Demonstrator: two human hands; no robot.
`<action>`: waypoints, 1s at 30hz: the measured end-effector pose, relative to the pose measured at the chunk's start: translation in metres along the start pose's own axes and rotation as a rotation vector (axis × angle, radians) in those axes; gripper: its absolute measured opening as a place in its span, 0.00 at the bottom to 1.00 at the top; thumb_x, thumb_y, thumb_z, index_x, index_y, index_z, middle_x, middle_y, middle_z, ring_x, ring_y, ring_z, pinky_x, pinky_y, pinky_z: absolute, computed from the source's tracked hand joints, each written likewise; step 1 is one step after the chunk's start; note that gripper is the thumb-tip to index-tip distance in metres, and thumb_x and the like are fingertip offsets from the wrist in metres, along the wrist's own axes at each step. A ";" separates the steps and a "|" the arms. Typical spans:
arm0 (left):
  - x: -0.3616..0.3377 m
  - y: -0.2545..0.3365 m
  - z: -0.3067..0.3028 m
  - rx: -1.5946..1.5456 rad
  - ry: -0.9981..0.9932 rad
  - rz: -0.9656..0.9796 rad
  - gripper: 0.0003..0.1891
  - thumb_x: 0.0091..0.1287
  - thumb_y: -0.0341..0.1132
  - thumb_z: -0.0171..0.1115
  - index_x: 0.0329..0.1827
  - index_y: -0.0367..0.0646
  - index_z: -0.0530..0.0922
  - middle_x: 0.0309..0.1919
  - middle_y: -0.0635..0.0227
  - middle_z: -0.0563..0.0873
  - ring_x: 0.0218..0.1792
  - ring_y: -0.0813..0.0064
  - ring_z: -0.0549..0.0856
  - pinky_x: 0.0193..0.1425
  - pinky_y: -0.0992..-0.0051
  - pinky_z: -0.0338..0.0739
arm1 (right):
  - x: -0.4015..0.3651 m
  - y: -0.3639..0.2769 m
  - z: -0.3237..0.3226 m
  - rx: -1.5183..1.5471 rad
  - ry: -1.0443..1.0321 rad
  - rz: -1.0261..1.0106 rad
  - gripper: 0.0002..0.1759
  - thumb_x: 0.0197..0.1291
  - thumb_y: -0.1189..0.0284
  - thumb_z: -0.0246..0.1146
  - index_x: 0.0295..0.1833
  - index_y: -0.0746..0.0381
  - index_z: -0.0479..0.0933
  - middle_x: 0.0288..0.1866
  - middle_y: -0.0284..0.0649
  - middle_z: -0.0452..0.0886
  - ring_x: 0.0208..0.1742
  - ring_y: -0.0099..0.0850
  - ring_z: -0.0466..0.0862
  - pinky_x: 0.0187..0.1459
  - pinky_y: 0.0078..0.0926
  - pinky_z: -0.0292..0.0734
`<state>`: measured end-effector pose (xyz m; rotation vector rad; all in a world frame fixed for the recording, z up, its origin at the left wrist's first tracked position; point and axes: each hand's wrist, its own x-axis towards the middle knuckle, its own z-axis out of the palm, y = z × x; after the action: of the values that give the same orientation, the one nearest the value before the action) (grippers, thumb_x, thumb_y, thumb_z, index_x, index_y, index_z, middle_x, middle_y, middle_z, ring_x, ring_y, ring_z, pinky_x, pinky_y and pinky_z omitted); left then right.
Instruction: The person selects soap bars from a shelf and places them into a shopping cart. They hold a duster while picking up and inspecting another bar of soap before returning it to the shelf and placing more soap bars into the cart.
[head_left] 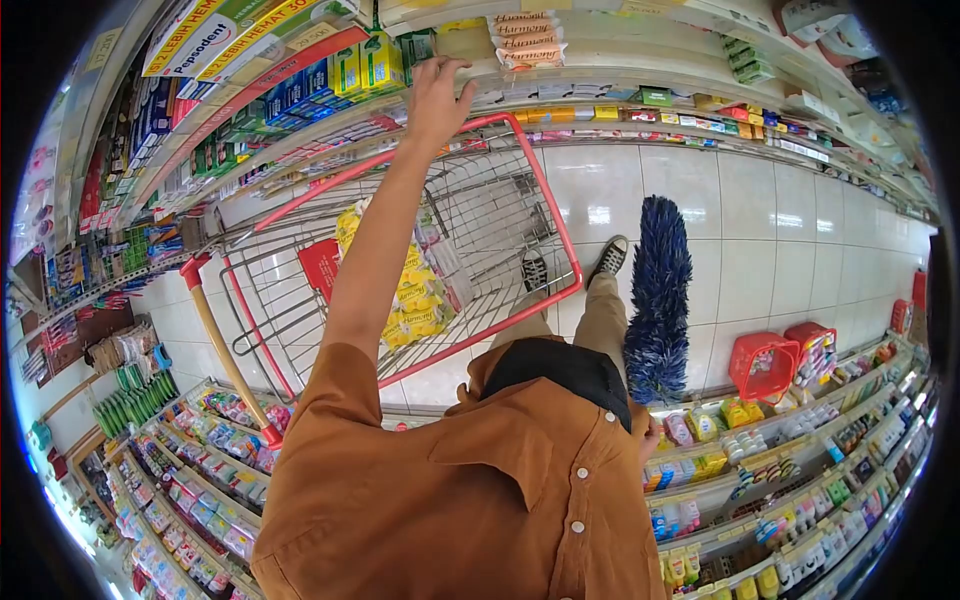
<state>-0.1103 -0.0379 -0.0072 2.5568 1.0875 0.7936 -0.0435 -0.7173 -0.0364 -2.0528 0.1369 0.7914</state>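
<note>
My left hand (437, 92) is stretched up to a store shelf (560, 88), fingers apart, resting at the shelf edge beside green boxes (372, 62) and holding nothing. My right hand (652, 438) shows only partly at my hip. It grips the handle of a blue and white feather duster (658, 300), which points out over the floor. I wear an orange shirt. In front of me stands a red-framed wire shopping cart (560, 240) holding yellow packs (415, 295).
Shelves packed with goods line both sides of a white-tiled aisle (760, 230). A red basket (765, 365) with items next to it sits on the floor by the right-hand shelving. The cart's wooden handle (225, 350) lies close to the lower left shelves.
</note>
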 end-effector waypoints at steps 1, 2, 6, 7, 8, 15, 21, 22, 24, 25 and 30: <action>-0.005 0.003 0.000 -0.009 -0.001 -0.006 0.16 0.62 0.39 0.65 0.51 0.44 0.79 0.50 0.55 0.78 0.56 0.54 0.74 0.62 0.62 0.69 | -0.002 -0.001 -0.001 0.002 -0.005 0.011 0.15 0.67 0.65 0.61 0.46 0.69 0.79 0.36 0.34 0.82 0.35 0.19 0.78 0.35 0.18 0.71; -0.010 0.006 0.001 -0.038 0.008 -0.007 0.15 0.62 0.39 0.65 0.50 0.45 0.79 0.50 0.56 0.78 0.56 0.54 0.73 0.62 0.61 0.69 | -0.002 0.007 -0.002 0.005 -0.019 -0.030 0.15 0.66 0.66 0.61 0.46 0.69 0.79 0.37 0.34 0.82 0.36 0.19 0.78 0.36 0.18 0.71; -0.037 0.019 0.001 -0.126 0.026 -0.020 0.14 0.61 0.37 0.66 0.48 0.47 0.80 0.49 0.58 0.78 0.53 0.55 0.74 0.59 0.60 0.70 | 0.001 0.042 -0.006 -0.013 -0.009 -0.113 0.12 0.64 0.70 0.61 0.46 0.68 0.79 0.38 0.33 0.81 0.38 0.18 0.76 0.38 0.19 0.71; -0.042 0.021 0.002 -0.145 0.022 -0.026 0.13 0.61 0.37 0.66 0.48 0.47 0.80 0.48 0.59 0.78 0.52 0.55 0.74 0.58 0.60 0.70 | 0.001 0.047 -0.006 -0.028 0.014 -0.111 0.11 0.63 0.71 0.61 0.46 0.68 0.79 0.38 0.32 0.81 0.38 0.18 0.76 0.39 0.19 0.71; -0.043 0.023 0.004 -0.142 0.020 -0.027 0.13 0.61 0.37 0.66 0.47 0.47 0.80 0.47 0.59 0.78 0.51 0.56 0.75 0.57 0.61 0.71 | 0.001 0.051 -0.006 -0.005 0.019 -0.092 0.11 0.63 0.72 0.61 0.47 0.68 0.79 0.38 0.32 0.81 0.37 0.18 0.76 0.39 0.19 0.71; -0.029 0.030 0.005 -0.096 0.058 -0.063 0.12 0.60 0.37 0.67 0.46 0.46 0.81 0.45 0.60 0.79 0.48 0.56 0.75 0.54 0.62 0.71 | -0.001 0.023 -0.007 0.014 -0.066 -0.003 0.14 0.61 0.73 0.63 0.50 0.67 0.79 0.40 0.32 0.82 0.40 0.20 0.77 0.42 0.19 0.72; -0.029 0.027 0.005 -0.096 0.092 -0.103 0.12 0.60 0.38 0.67 0.46 0.47 0.81 0.44 0.60 0.79 0.47 0.57 0.75 0.53 0.62 0.71 | 0.006 0.050 -0.014 -0.040 -0.061 -0.070 0.14 0.61 0.73 0.62 0.50 0.68 0.78 0.42 0.34 0.82 0.42 0.22 0.78 0.46 0.22 0.73; -0.031 0.025 0.006 -0.097 0.081 -0.120 0.12 0.60 0.38 0.67 0.46 0.47 0.81 0.44 0.60 0.79 0.47 0.58 0.75 0.53 0.63 0.71 | 0.008 0.062 -0.018 -0.060 -0.057 -0.068 0.14 0.61 0.73 0.62 0.50 0.68 0.78 0.43 0.35 0.82 0.42 0.23 0.78 0.47 0.22 0.73; -0.037 0.021 0.008 -0.100 0.086 -0.114 0.12 0.60 0.38 0.66 0.46 0.48 0.80 0.44 0.61 0.79 0.47 0.58 0.75 0.53 0.63 0.71 | 0.010 0.066 -0.019 -0.056 -0.049 -0.061 0.14 0.61 0.73 0.61 0.50 0.68 0.78 0.43 0.35 0.82 0.43 0.23 0.78 0.47 0.23 0.73; -0.038 0.020 0.009 -0.101 0.089 -0.111 0.12 0.60 0.38 0.66 0.46 0.48 0.80 0.44 0.61 0.79 0.46 0.58 0.75 0.53 0.63 0.71 | 0.012 0.068 -0.020 -0.050 -0.054 -0.057 0.14 0.61 0.73 0.61 0.50 0.68 0.78 0.43 0.35 0.82 0.43 0.23 0.78 0.47 0.23 0.73; -0.043 0.021 0.008 -0.114 0.077 -0.136 0.12 0.60 0.38 0.67 0.46 0.47 0.80 0.42 0.61 0.79 0.46 0.58 0.75 0.53 0.63 0.71 | 0.008 0.045 -0.013 0.003 -0.091 -0.036 0.14 0.61 0.72 0.61 0.50 0.68 0.78 0.44 0.36 0.82 0.43 0.24 0.78 0.48 0.23 0.74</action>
<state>-0.1180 -0.0837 -0.0213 2.3486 1.1882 0.8985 -0.0477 -0.7527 -0.0683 -2.0068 0.0498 0.8593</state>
